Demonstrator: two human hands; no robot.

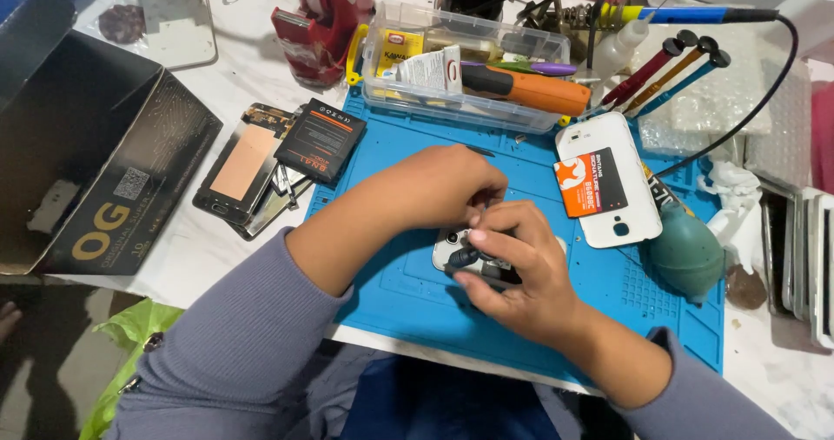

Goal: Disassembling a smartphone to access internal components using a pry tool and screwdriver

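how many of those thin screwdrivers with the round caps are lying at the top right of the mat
3. They lie side by side, slanted, past the mat's top right corner: a red screwdriver, an orange screwdriver and a blue screwdriver. Their tips run behind the clear plastic box; more may be hidden.

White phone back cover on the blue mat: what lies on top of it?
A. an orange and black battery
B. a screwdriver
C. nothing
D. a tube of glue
A: an orange and black battery lies flat on the white back cover, right of both hands.
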